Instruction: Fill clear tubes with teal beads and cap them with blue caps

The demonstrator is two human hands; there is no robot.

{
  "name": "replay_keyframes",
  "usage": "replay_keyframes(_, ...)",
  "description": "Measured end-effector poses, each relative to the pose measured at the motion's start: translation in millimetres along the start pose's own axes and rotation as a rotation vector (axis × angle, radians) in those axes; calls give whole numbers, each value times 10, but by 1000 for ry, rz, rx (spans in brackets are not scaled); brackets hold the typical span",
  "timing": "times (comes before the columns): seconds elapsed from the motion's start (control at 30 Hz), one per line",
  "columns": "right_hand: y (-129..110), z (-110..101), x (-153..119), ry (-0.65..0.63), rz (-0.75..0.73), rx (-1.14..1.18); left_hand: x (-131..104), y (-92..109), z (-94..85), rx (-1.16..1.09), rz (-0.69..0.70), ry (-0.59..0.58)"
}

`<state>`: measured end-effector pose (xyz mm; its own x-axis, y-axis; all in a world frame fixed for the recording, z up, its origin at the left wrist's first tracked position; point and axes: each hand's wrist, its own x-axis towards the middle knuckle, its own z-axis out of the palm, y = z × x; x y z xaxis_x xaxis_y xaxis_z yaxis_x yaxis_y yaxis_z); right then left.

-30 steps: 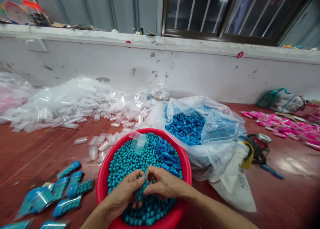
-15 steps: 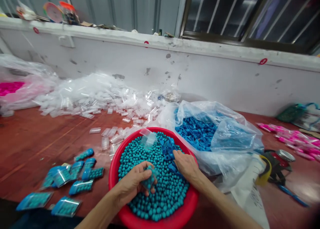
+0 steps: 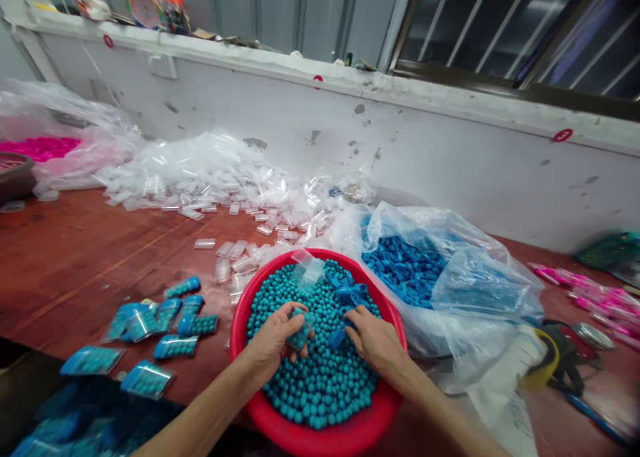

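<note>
My left hand [image 3: 277, 337] is closed around a small clear plastic case [image 3: 300, 330] filled with teal beads, held over the red basin [image 3: 242, 317]. Loose teal beads [image 3: 320, 390] fill the basin. My right hand [image 3: 374, 338] is over the basin's right half, its fingers pinching a blue plastic cap [image 3: 338, 338]. Several more blue caps [image 3: 350, 290] lie on the beads just beyond those fingers. Near the basin's far rim, clear empty cases [image 3: 307, 270] rest on the beads.
Capped bead-filled cases [image 3: 177, 346] lie on the red table [image 3: 60, 257] at left. Clear cases [image 3: 200, 177] are heaped along the wall. A plastic bag [image 3: 465, 277] of blue caps stands right of the basin. Pink pieces [image 3: 595, 297] lie far right; a brown bowl [image 3: 15, 177] far left.
The view has swung left, so the scene sits further right. My right hand has drawn back from the cap pile with a blue cap, towards the case in my left hand.
</note>
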<state>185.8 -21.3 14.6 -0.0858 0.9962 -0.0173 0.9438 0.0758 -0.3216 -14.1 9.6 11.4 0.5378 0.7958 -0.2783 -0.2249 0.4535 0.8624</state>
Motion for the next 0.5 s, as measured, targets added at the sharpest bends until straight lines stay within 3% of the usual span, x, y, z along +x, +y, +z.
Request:
replay_keyframes(0.1,-69,-80,-72,8,-97,-334,-23,11,19,14,11,-23)
replay_keyframes(0.23,-192,15,-63,19,-202,-433,-35,-1,23,62,9,-17)
replay_keyframes(0.4,-175,127,-39,-80,-146,-402,-23,-22,5,138,-15,9)
replay_keyframes(0.5,-121,40,-57,-54,-86,-179,-11,-38,9,173,-3,5)
